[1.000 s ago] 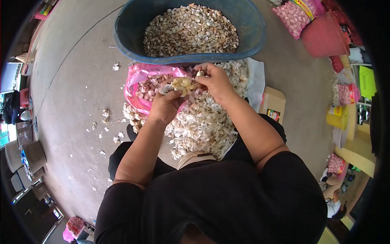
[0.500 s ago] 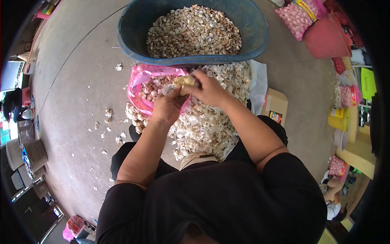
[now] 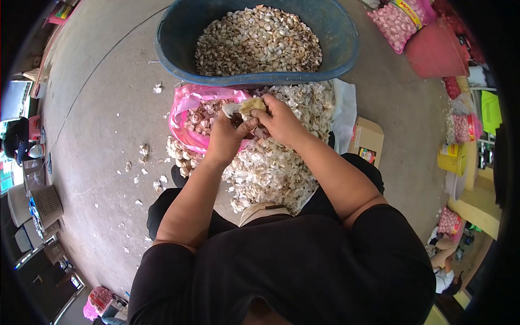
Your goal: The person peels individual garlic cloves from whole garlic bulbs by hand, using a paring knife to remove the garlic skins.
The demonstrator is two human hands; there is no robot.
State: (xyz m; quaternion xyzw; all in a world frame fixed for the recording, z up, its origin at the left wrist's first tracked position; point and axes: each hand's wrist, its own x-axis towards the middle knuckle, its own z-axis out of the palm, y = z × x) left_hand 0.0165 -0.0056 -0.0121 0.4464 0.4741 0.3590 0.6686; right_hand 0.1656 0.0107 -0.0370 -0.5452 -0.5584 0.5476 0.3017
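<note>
My left hand [image 3: 225, 138] and my right hand [image 3: 284, 123] meet above the near edge of a pink plastic bag [image 3: 180, 116] of garlic bulbs [image 3: 200, 116]. Between my right thumb and fingers is a crumpled yellowish piece [image 3: 251, 105], perhaps cloth or skin. A white piece [image 3: 231, 110] shows at my left fingertips, which are curled in. What my left fingers close on is mostly hidden. Below my hands spreads a heap of papery garlic skins [image 3: 276, 176]. Loose garlic bulbs [image 3: 181, 154] lie beside the bag.
A large blue tub [image 3: 257, 80] with separated garlic cloves [image 3: 260, 43] stands just beyond the bag. A cardboard piece [image 3: 367, 138] lies to the right. Filled garlic sacks [image 3: 395, 27] and a red tub [image 3: 437, 51] are at the far right. Another person [image 3: 445, 271] is at the lower right.
My right hand was blurred above the yellowish piece and now grips it steadily. My left hand has shifted slightly right, and its fingers have turned inward towards the right hand.
</note>
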